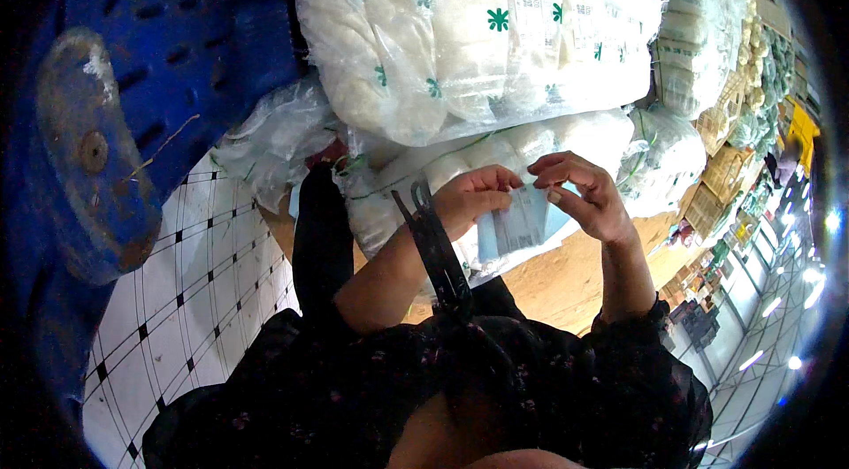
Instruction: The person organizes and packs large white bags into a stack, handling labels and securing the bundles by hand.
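My left hand (479, 197) pinches the upper left edge of a pale blue sheet of printed labels (521, 220). At its upper right corner, my right hand (584, 194) has thumb and fingertips closed on the sheet. The sheet bears writing and printed codes, and its top edge is partly hidden by my fingers. It hangs in front of a lower clear plastic bag (584, 131) packed with white rolled bundles. On top of that rests a large clear plastic bag (464, 38) of similar white bundles with green star-like marks.
Crumpled clear plastic (275, 124) lies left of the bags. A blue slotted plastic panel (219, 38) with a worn oval piece (93, 157) stands at left, above tiled floor (199, 263). Brown cardboard (564, 277) lies below my hands. More wrapped bundles (696, 31) and a distant person (786, 161) are at right.
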### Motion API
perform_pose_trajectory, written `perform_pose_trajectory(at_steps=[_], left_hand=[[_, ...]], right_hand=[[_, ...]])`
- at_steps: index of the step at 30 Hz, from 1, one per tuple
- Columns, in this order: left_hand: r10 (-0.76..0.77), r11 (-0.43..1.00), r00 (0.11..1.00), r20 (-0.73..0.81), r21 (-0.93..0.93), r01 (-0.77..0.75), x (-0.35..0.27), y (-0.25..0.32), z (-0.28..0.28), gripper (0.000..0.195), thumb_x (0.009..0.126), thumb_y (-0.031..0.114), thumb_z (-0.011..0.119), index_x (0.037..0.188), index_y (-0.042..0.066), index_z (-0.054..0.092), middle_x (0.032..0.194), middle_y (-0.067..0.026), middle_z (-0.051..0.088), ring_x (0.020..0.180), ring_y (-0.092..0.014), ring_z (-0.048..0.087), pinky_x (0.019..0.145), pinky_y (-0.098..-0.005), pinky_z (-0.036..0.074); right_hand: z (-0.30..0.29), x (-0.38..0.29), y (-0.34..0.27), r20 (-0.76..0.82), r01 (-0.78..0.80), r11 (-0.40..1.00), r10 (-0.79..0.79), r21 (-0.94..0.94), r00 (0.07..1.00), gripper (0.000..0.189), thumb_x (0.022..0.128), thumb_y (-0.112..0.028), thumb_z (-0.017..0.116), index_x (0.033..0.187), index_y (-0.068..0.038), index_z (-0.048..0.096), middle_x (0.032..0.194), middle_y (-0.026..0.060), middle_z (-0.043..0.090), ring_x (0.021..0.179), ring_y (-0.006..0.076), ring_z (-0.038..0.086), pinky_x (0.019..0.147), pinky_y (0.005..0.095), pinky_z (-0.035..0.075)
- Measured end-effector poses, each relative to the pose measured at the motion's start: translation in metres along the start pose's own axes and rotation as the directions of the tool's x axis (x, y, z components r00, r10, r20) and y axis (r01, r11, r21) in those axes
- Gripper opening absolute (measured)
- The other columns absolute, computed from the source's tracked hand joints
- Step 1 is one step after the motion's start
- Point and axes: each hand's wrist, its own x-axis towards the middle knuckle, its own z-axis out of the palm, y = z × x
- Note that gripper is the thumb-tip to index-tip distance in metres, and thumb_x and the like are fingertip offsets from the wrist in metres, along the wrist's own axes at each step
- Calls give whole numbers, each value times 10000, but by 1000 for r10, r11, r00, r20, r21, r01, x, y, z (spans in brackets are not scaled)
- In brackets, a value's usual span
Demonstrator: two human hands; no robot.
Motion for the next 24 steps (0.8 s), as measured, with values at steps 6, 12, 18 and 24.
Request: perform_pose_trajectory(at_steps=[6, 12, 18, 24], left_hand=[[28, 995, 978, -206, 99, -7, -7, 22, 2, 187, 803, 99, 496, 973, 37, 543, 817, -21, 537, 732, -82, 501, 683, -204, 404], [68, 980, 975, -210, 197, -26, -8, 24, -5, 186, 794, 110, 481, 952, 37, 546, 770, 10, 519, 710, -70, 488, 644, -199, 389], [246, 845, 937, -248, 529, -82, -8, 31, -15, 180, 786, 122, 476, 919, 16, 533, 690, -7, 533, 627, -94, 507, 586, -242, 400], [274, 402, 954, -118, 916, -2, -12, 29, -5, 241, 729, 84, 500, 968, 70, 532, 649, -97, 548, 577, -185, 530, 546, -320, 425]], right_hand=[[-1, 11, -22, 17, 173, 860, -188, -480, 982, 277, 601, -71, 707, 852, -31, 596, 887, 121, 584, 846, 265, 539, 735, 330, 427], [-12, 6, -33, -109, 161, 708, -320, -687, 941, 167, 625, 8, 673, 767, -27, 593, 733, 90, 583, 663, 212, 554, 594, 284, 441], [-51, 6, -37, -575, 105, 960, -240, -258, 782, 106, 771, -37, 580, 869, 2, 569, 759, 23, 575, 697, 93, 513, 656, 228, 412], [-20, 103, -36, -362, 212, 974, -171, 77, 917, 106, 796, -49, 558, 897, -14, 559, 811, 2, 548, 765, 92, 502, 691, 221, 406]])
